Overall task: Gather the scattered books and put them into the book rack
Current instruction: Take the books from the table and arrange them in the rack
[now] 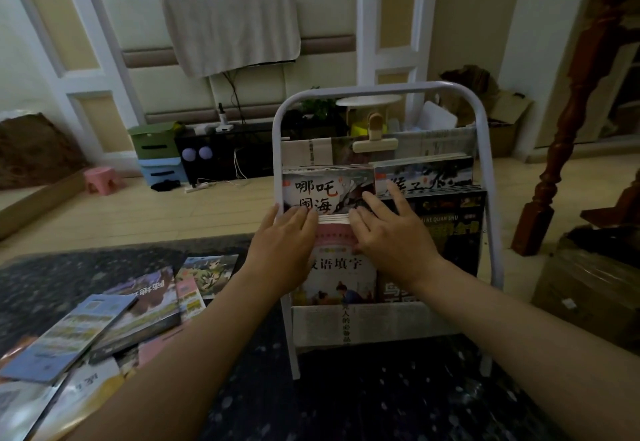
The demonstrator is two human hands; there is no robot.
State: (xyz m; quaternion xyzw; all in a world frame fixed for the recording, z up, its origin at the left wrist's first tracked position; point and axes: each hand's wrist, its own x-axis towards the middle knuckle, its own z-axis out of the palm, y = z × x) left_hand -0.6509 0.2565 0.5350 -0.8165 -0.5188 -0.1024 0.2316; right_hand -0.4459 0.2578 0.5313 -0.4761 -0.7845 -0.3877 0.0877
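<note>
A pink-topped stack of thin books (337, 260) is stood upright in the lower pocket of the white metal-tube book rack (381, 86), top edge gripped by the curled left hand (287, 236) and pressed by straight fingers of the right hand (391, 236). Left of the rack, scattered glossy books (138, 305) are strewn, nearer the left hand.

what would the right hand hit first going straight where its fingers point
Probably the cover of the white book standing just behind; fingertips of the right hand look nearly on it, depth unclear.
</note>
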